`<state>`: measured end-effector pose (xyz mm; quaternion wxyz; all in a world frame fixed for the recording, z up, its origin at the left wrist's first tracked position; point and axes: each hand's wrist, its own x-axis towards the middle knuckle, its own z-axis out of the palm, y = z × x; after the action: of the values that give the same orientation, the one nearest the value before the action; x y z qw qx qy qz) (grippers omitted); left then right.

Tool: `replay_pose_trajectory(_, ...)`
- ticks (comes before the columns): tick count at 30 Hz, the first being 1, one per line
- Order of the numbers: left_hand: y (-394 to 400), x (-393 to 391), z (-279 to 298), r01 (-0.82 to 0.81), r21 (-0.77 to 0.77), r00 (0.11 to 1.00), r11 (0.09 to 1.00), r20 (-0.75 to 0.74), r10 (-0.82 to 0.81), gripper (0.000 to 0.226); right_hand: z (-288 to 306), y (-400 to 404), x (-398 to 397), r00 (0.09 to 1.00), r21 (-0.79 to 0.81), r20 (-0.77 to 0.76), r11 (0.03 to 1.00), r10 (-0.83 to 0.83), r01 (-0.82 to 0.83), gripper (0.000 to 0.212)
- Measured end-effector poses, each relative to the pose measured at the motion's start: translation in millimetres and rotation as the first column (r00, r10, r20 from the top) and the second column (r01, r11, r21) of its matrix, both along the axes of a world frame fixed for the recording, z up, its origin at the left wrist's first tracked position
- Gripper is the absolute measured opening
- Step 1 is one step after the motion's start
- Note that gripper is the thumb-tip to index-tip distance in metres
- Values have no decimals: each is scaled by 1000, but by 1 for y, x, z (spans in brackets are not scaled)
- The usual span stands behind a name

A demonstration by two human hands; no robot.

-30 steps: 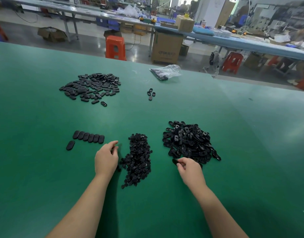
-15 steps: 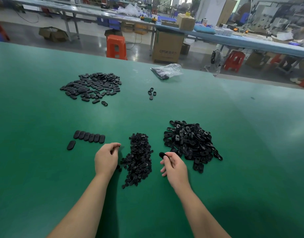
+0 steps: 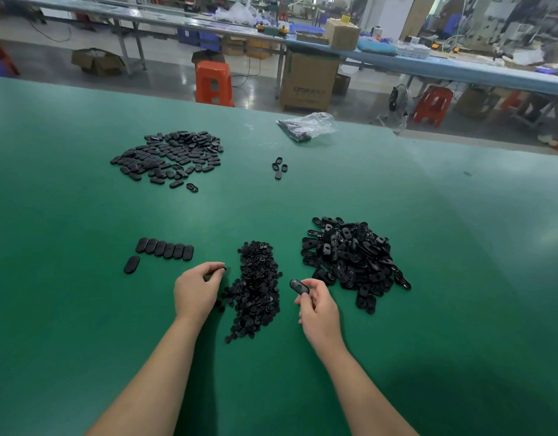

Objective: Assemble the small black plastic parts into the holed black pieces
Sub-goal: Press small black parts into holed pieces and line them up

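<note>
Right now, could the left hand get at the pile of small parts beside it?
Probably yes. The left hand sits right at the small-parts pile's left edge with nothing between them, though its fingers already pinch what looks like one small part.

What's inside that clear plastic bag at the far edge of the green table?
The clear plastic bag holds a dark bundle, apparently more black parts. The crinkled, glary film hides their shape and number, so I can't tell which kind.

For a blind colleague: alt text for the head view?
Over a green table, the right hand pinches a holed black piece while the left hand pinches a small part, between piles of black parts.
</note>
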<state>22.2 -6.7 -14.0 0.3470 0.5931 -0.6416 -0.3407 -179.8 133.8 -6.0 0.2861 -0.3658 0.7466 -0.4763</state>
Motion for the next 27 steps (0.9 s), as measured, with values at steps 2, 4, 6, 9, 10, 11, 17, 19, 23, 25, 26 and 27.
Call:
replay_pose_trajectory(2, 0, 1, 0, 1, 10, 1000, 1000, -26, 0, 10, 0, 1, 0, 1000, -1, 3, 1000, 0, 0, 27)
replay_pose_trajectory(4, 0, 1, 0, 3, 11, 999, 1000, -50, -2, 10, 1, 1, 0, 1000, -13, 5, 1000, 1, -1, 25)
replay_pose_trajectory(6, 0, 1, 2, 6, 5, 998, 1000, -57, -6, 11, 1, 2, 0, 1000, -29, 5, 1000, -3, 3, 19)
replay_pose_trajectory(9, 0, 1, 2, 5, 1, 998, 1000, -56, -5, 11, -1, 3, 0, 1000, -58, -4, 998, -15, 15, 13)
replay_pose_trajectory(10, 1, 1, 2, 5, 1, 998, 1000, -59, -5, 10, -2, 3, 0, 1000, -64, -9, 998, -18, 18, 13)
replay_pose_trajectory(11, 0, 1, 2, 4, 3, 998, 1000, -64, -3, 9, -2, 3, 0, 1000, -68, -9, 997, -20, 20, 14)
replay_pose_trajectory(17, -1, 2, -1, 2, 14, 998, 1000, -55, -1, 12, -2, 1, -1, 1000, -50, 24, 999, -15, 16, 19)
replay_pose_trajectory(19, -1, 2, 0, 8, 18, 999, 1000, -45, -7, 13, -2, 2, -1, 1000, -52, 10, 999, -9, 9, 15)
replay_pose_trajectory(23, 0, 1, 1, -1, 17, 999, 1000, -39, 2, 13, -1, 2, -3, 993, -85, -111, 996, -45, 36, 8)
replay_pose_trajectory(25, 0, 1, 0, -2, 17, 999, 1000, -40, 2, 13, -3, 1, -3, 993, -70, -102, 997, -51, 44, 4)
replay_pose_trajectory(26, 0, 1, 0, -1, 20, 999, 1000, -41, 2, 13, -4, 1, -3, 996, -63, -76, 997, -54, 50, 6)
replay_pose_trajectory(27, -1, 1, 0, 0, 24, 999, 1000, -42, 1, 13, -4, 1, -3, 997, -61, -56, 996, -61, 57, 9)
